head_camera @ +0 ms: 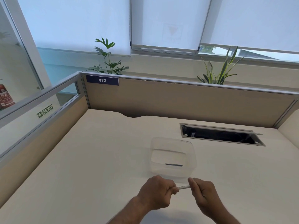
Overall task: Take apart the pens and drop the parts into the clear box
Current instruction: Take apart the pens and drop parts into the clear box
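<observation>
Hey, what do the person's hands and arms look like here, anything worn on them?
Both are bare. The left hand and right hand show no gloves, rings, watch or bands, and both forearms are uncovered to the frame's bottom edge, with no sleeve in view.

Single view only — head-worn wide-angle camera, looking forward and down across the desk (90, 159). The lens sits above the desk's near edge, close over it; lines bow toward the frame edges. Facing is toward the partition (178, 101) at the desk's far side, with window blinds (169, 21) above it — no second view to share coverage.
</observation>
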